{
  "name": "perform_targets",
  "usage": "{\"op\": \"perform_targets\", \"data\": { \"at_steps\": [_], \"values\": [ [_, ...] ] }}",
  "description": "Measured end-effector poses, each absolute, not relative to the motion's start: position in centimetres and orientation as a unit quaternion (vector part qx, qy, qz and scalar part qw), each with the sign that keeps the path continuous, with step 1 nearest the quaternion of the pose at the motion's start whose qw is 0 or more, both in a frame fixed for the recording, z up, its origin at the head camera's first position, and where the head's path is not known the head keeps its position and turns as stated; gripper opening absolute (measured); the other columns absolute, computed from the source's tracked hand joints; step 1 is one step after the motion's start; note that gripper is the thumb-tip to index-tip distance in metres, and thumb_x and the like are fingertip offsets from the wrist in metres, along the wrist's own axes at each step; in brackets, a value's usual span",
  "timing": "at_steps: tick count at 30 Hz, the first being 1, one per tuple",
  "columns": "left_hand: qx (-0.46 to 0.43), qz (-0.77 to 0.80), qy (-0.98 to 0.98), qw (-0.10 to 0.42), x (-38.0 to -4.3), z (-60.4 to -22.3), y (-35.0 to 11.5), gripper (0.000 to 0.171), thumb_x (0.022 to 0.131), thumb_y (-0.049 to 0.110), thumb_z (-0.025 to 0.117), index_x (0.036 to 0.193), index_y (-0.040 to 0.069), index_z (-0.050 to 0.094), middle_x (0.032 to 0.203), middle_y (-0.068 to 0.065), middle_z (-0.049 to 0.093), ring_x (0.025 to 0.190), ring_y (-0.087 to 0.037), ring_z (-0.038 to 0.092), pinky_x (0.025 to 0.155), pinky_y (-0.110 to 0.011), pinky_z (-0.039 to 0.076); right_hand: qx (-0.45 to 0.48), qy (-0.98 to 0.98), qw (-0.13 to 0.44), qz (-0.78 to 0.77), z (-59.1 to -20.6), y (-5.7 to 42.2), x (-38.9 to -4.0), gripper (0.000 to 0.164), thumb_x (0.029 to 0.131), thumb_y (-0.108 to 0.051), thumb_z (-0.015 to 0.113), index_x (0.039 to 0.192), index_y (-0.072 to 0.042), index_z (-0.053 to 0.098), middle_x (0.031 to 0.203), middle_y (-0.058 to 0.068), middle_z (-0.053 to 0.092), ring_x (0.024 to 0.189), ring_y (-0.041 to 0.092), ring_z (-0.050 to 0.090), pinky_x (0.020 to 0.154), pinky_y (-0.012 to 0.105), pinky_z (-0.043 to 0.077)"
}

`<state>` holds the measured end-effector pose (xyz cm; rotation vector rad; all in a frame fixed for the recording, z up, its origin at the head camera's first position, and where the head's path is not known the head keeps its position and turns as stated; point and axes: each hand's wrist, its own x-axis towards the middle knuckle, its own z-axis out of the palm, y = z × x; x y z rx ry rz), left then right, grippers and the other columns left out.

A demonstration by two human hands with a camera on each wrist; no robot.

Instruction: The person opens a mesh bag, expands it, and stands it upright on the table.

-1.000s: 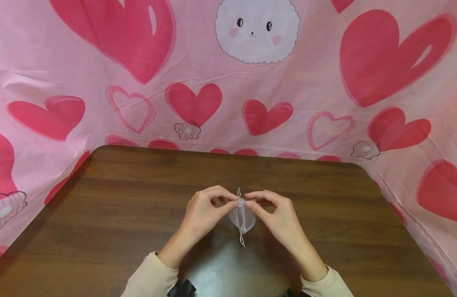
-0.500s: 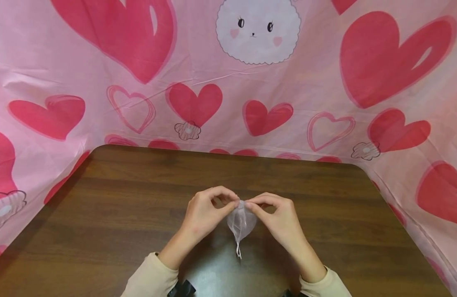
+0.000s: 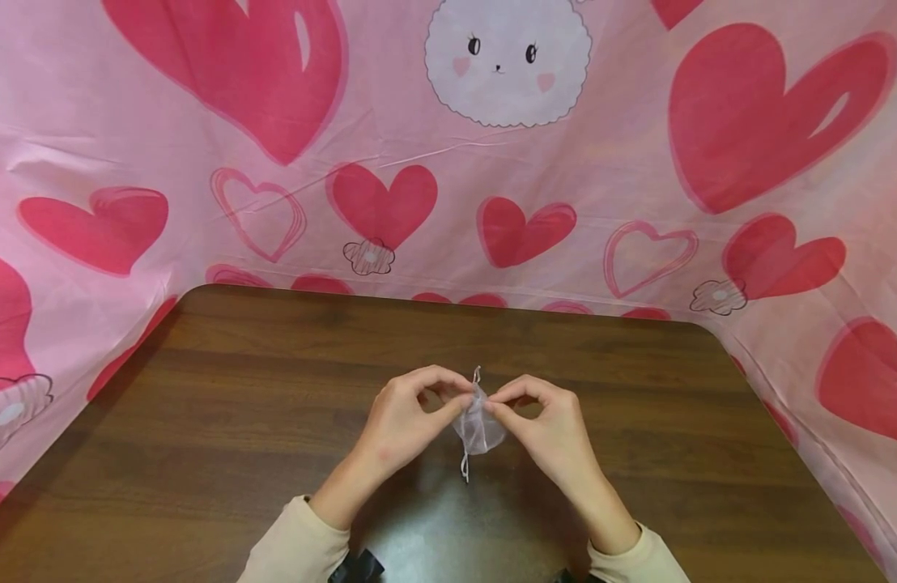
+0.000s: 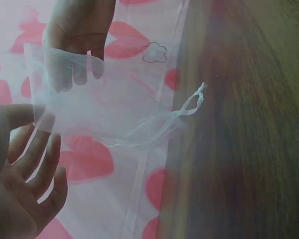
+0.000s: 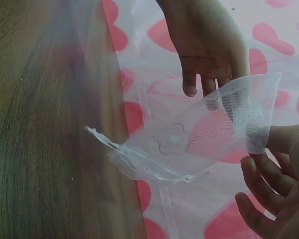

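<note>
So the thing in play was a little drawstring bag (image 3: 485, 433), thin see-through whitish mesh, super sheer, enough that you could make out a red heart and fingertips right through it in the wrist views. Shape-wise it was wide and fairly flat at the pinched end, then narrowed and bunched up toward a twisted white cord (image 4: 189, 104) that stuck out in a knotted loop. From the head view it was held over the tabletop (image 3: 259, 389), about midway between the left and right edges and well apart from the far edge. Long axis ran roughly far edge to near edge, with one cord loop poking toward the far edge and another dangling toward the near edge. Left hand (image 3: 412, 413) had thumb and index fingers pinched together on the bag, right hand (image 3: 543, 413) did the same just beside it, so only a small gap between the two grips. The rest of the fingers were loosely bent. Tabletop was dark brown wood grain with rounded far corners, and past it hung a creased pink cloth (image 3: 390, 105) with red hearts. Cream sleeves (image 3: 295, 542) on both arms.
</note>
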<state>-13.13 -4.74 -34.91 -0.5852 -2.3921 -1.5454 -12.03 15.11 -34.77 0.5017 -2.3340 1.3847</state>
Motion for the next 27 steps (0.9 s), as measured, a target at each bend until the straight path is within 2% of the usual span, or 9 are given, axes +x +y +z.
{"op": "perform_targets", "data": {
  "at_steps": [9, 14, 18, 24, 27],
  "values": [
    [-0.215, -0.492, -0.837, 0.101, -13.16, -34.92, -4.90, 0.014, 0.085, 0.033, 0.079, 0.098, 0.032, 0.077, 0.085, 0.024, 0.066, 0.078, 0.001, 0.060, 0.068, -0.026, 0.048, 0.192, -0.819, 0.197, 0.503, -34.79, 15.15, -12.02, 0.018, 0.076, 0.000, 0.084, 0.079, -0.015, 0.074, 0.079, -0.008, 0.070, 0.073, 0.011, 0.063, 0.070, 0.030, 0.052],
    [-0.221, -0.480, -0.843, 0.104, -13.12, -34.92, -4.96, 0.014, 0.083, 0.038, 0.080, 0.097, 0.034, 0.079, 0.086, 0.025, 0.067, 0.080, 0.000, 0.061, 0.069, -0.025, 0.048, 0.199, -0.819, 0.199, 0.500, -34.84, 15.18, -12.00, 0.017, 0.077, -0.001, 0.083, 0.080, -0.015, 0.074, 0.079, -0.008, 0.069, 0.073, 0.010, 0.064, 0.070, 0.034, 0.053],
    [-0.210, -0.472, -0.848, 0.122, -13.01, -34.84, -4.91, 0.009, 0.082, 0.033, 0.081, 0.091, 0.035, 0.080, 0.084, 0.024, 0.068, 0.079, 0.000, 0.061, 0.068, -0.025, 0.049, 0.198, -0.825, 0.185, 0.496, -34.81, 15.18, -11.94, 0.014, 0.078, -0.004, 0.083, 0.082, -0.014, 0.074, 0.079, -0.010, 0.069, 0.074, 0.010, 0.063, 0.072, 0.035, 0.053],
    [-0.188, -0.474, -0.846, 0.155, -12.98, -34.79, -4.85, 0.012, 0.079, 0.025, 0.085, 0.088, 0.032, 0.080, 0.080, 0.022, 0.069, 0.073, 0.001, 0.059, 0.068, -0.032, 0.051, 0.194, -0.833, 0.160, 0.493, -34.69, 15.13, -11.88, 0.013, 0.081, -0.012, 0.083, 0.091, -0.014, 0.075, 0.084, -0.009, 0.071, 0.077, 0.011, 0.064, 0.074, 0.031, 0.053],
    [-0.183, -0.480, -0.843, 0.162, -13.02, -34.79, -4.83, 0.013, 0.079, 0.022, 0.085, 0.087, 0.031, 0.080, 0.080, 0.024, 0.069, 0.072, 0.001, 0.059, 0.069, -0.032, 0.051, 0.191, -0.835, 0.154, 0.493, -34.64, 15.11, -11.86, 0.013, 0.083, -0.014, 0.081, 0.095, -0.013, 0.076, 0.086, -0.008, 0.071, 0.079, 0.011, 0.064, 0.075, 0.032, 0.053]
  ]
}}
